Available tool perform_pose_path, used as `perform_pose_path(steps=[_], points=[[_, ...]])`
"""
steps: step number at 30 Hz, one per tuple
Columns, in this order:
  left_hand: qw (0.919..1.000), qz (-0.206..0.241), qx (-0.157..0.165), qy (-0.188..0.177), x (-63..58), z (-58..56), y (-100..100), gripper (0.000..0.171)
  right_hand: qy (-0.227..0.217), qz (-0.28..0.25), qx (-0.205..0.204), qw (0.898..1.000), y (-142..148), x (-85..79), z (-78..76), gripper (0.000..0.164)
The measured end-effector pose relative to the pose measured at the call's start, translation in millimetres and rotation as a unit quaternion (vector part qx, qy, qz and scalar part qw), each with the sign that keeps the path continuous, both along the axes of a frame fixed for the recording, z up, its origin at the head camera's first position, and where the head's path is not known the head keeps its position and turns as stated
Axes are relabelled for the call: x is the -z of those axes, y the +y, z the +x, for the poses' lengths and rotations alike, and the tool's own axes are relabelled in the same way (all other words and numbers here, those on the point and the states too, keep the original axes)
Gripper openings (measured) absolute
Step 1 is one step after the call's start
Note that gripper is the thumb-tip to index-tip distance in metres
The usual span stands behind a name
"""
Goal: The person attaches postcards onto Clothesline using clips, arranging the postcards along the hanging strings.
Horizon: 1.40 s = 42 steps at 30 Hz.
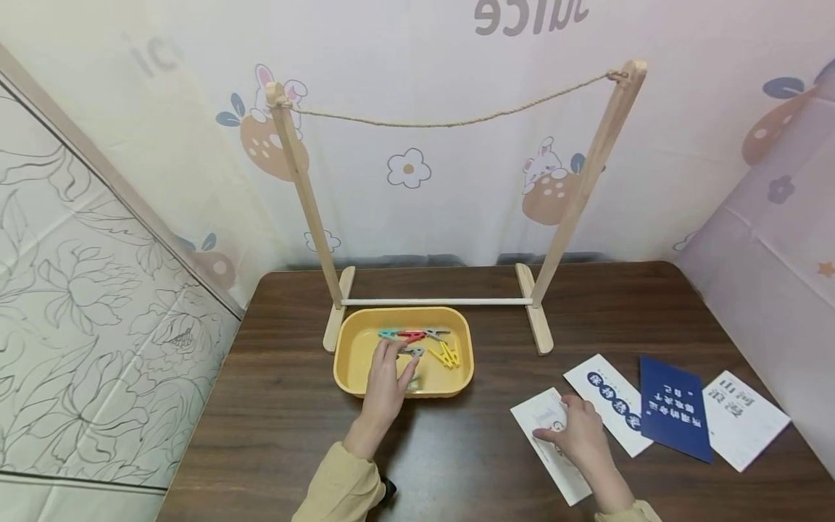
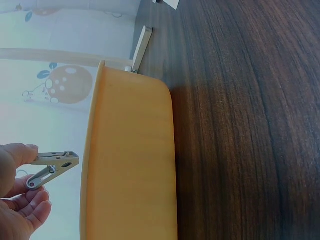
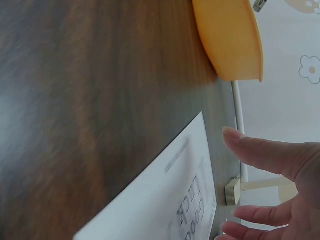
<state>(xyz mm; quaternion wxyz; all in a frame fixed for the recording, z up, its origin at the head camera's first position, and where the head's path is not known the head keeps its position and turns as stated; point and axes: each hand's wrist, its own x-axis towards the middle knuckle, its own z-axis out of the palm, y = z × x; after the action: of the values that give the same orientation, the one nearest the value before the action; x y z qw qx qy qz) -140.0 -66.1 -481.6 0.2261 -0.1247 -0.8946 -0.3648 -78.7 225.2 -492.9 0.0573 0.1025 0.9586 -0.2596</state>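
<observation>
My left hand (image 1: 383,390) is over the yellow basin (image 1: 346,362) and pinches a grey clothespin (image 2: 59,161) between thumb and fingers. In the left wrist view the clothespin stands above the basin's rim. Other clothespins lie inside the basin: a red one (image 1: 412,337), a teal one (image 1: 388,333), another grey one (image 1: 435,333) and yellow ones (image 1: 446,355). My right hand (image 1: 583,435) is over a white card with printed lettering (image 1: 541,417), thumb and fingers spread apart with nothing between them, as the right wrist view shows.
A wooden stand (image 1: 306,196) with a sagging rope (image 1: 443,125) tied between its posts rises behind the basin. At the right lie a white card with blue dots (image 1: 596,377), a dark blue card (image 1: 675,409) and another white card (image 1: 744,420) on the brown table (image 1: 280,406).
</observation>
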Motion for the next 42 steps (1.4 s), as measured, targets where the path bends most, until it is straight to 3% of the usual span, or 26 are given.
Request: perform_pose_path(steps=[9, 22, 27, 34, 42], points=[[0.9999, 0.008, 0.0, -0.008, 0.0, 2.0, 1, 0.026, -0.011, 0.022, 0.005, 1.0, 16, 7.9, 12.6, 0.091], [0.9998, 0.002, -0.006, -0.017, 3.3, 3.8, -1, 0.026, -0.029, 0.035, 0.028, 0.999, 16, 11.6, 17.1, 0.099], [1.0, 0.004, -0.004, -0.003, 6.0, 4.9, -2, 0.027, -0.035, 0.032, 0.041, 0.998, 15, 11.5, 16.9, 0.098], [0.9995, 0.005, -0.009, -0.03, 7.4, 6.3, -3, 0.027, -0.036, 0.021, 0.049, 0.998, 16, 12.4, 14.6, 0.093], [0.9996, 0.012, -0.009, -0.023, 9.8, 6.3, -4, 0.026, -0.057, 0.018, 0.05, 0.997, 19, 14.3, 8.8, 0.091]])
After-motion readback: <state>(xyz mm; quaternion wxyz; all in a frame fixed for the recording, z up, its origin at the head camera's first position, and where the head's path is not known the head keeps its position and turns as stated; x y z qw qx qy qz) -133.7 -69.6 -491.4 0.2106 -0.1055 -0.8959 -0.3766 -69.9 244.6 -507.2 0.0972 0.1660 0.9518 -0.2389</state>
